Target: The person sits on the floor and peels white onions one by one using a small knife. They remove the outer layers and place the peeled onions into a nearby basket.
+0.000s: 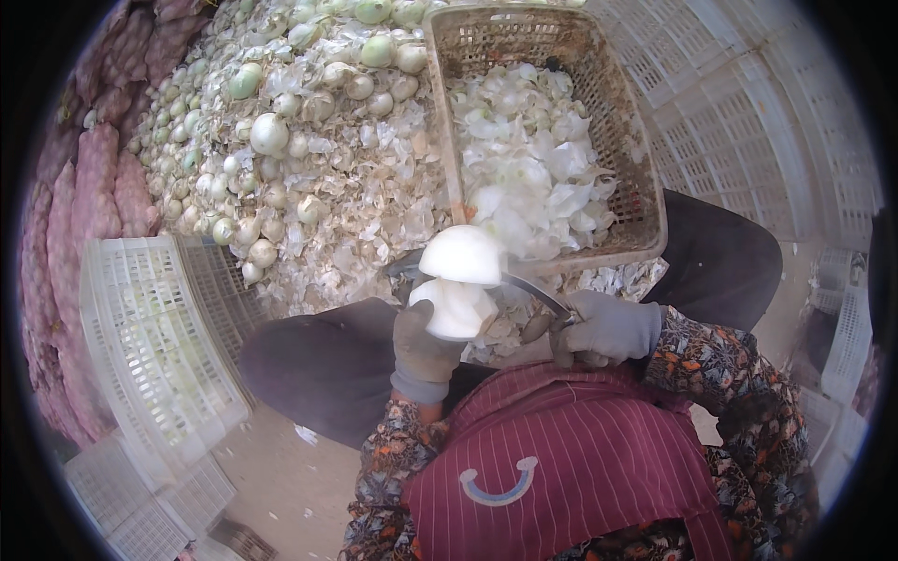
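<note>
My left hand (428, 343), in a grey work glove, is closed around a white peeled onion (456, 308). A smooth white onion piece (463, 254) lies over it, with a knife (539, 294) blade at its right side. The knife's handle end is in my gloved right hand (607, 326). Just beyond my hands stands a dirty plastic basket (547, 265) with white onion layers (530, 165) in it. Where the two onion parts meet, I cannot tell whether they are joined.
A heap of onions (269, 134) and dry onion skins (379, 203) spreads ahead and left. Pink mesh sacks (95, 186) line the far left. White plastic crates (151, 350) stand at my left, and more crates (729, 119) are stacked at the right. My bent legs flank the work area.
</note>
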`<state>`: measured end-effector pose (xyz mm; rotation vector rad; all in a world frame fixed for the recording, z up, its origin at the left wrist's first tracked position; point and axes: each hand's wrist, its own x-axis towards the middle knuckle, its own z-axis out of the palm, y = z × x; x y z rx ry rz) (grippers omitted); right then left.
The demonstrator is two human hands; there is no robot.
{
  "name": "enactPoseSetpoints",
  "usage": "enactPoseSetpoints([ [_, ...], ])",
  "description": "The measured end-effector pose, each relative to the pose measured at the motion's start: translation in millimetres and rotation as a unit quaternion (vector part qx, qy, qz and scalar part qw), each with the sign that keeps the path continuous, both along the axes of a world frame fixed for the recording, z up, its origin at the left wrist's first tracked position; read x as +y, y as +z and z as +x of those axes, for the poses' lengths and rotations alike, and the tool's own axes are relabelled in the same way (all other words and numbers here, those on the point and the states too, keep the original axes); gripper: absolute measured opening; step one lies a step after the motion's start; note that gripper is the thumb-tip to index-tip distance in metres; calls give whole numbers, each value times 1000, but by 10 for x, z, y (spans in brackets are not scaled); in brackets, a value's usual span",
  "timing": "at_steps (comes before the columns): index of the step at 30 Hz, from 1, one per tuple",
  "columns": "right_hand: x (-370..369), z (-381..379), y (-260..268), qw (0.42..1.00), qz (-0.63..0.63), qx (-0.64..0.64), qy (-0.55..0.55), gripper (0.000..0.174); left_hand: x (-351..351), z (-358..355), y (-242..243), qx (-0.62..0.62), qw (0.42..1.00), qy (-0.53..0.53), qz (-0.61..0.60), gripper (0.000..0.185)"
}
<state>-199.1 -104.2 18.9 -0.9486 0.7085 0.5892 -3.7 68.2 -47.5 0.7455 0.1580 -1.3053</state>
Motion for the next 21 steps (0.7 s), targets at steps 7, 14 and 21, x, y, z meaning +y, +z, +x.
enactPoseSetpoints([
  [7, 20, 33, 77, 999, 44, -4, 23, 47, 4, 6, -24, -2, 1000, -8, -6, 95],
  [14, 85, -41, -14, 989, 148, -23, 13, 39, -25, 20, -83, -3, 997, -53, -58, 101],
  [21, 269, 69, -69, 955, 234, -176, 55, 45, -34, -232, -292, 24, 995, -71, -66, 82],
])
